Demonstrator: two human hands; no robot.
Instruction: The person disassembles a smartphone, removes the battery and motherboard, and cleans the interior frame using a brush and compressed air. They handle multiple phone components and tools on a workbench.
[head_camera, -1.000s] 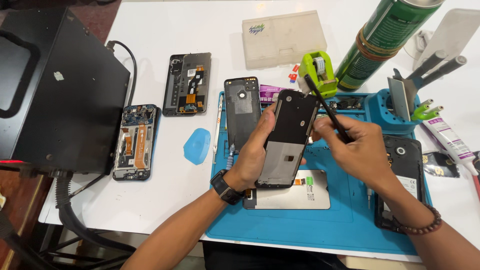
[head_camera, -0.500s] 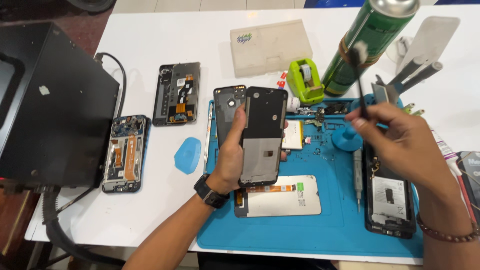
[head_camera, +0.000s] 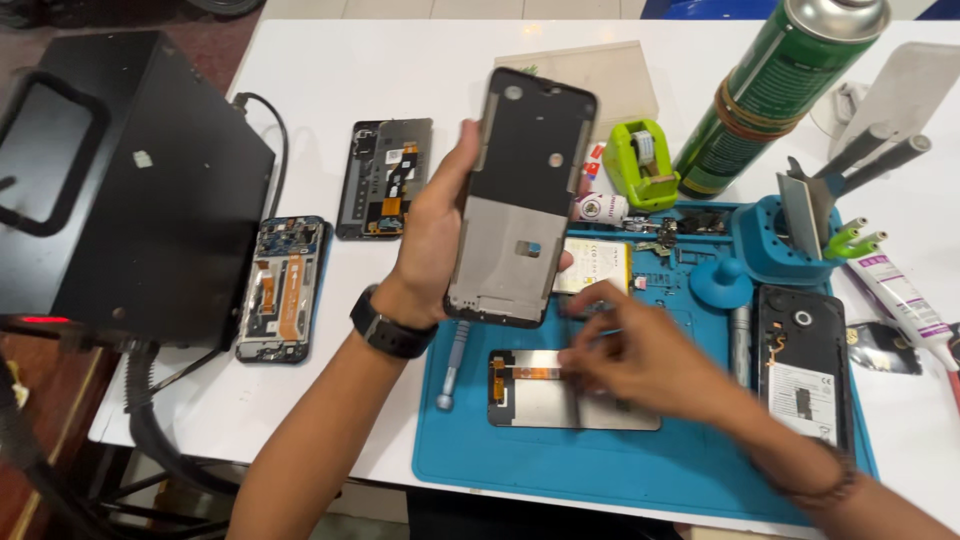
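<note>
phone frame (head_camera: 522, 200) | clasped upright in left hand (head_camera: 432, 235) | right hand (head_camera: 640, 355) pinching display panel (head_camera: 560, 390) | risk: flex tear if yanked

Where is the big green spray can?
In the head view, the green spray can stands at the top right of the white table, just right of the lime-green tape dispenser.

Black phone frame (head_camera: 525, 195), upright, slightly tilted, held above blue mat; grey inner plate showing. Silver display panel (head_camera: 560, 392) flat on mat, possibly touched.
</note>
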